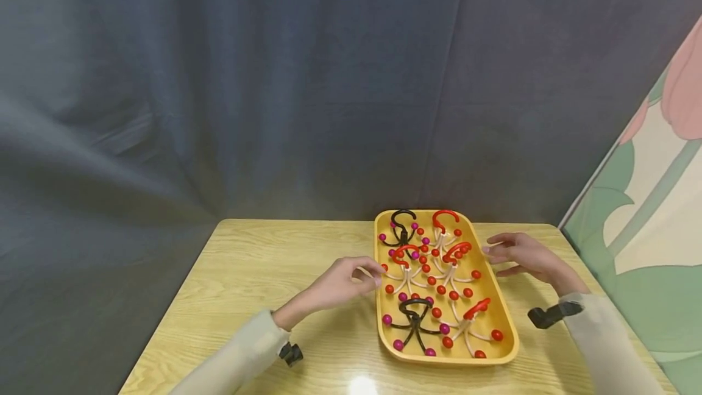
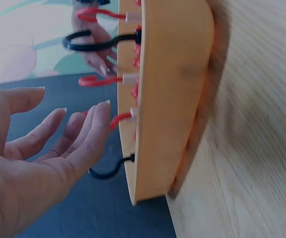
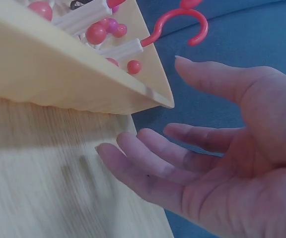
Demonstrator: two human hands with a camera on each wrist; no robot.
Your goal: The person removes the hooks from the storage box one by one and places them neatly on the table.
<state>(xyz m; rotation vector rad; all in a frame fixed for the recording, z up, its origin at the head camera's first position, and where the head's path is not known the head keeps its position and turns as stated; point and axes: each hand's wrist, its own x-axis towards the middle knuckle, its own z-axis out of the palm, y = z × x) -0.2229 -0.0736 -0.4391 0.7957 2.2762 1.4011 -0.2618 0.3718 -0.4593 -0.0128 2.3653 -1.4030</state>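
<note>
A yellow tray [image 1: 488, 288] holds several hooked hangers with splayed arms tipped with small balls. Two are black with magenta balls, one at the near left [image 1: 415, 317] and one at the far left. The others, such as the near-right hanger [image 1: 468, 320], have red hooks, white arms and red balls. My left hand [image 1: 345, 282] is beside the tray's left rim, fingers loosely bent and thumb apart, holding nothing. Off the right rim, my right hand [image 1: 523, 256] hovers with relaxed, spread fingers. The right wrist view shows its empty palm [image 3: 262, 163] facing the tray wall [image 3: 73, 74].
The tray stands on a light wooden table [image 1: 263, 273], towards its right side. A dark curtain [image 1: 329, 108] hangs behind the table's back edge. At the right is a panel [image 1: 647, 230] with a flower pattern. Both wrists carry black straps.
</note>
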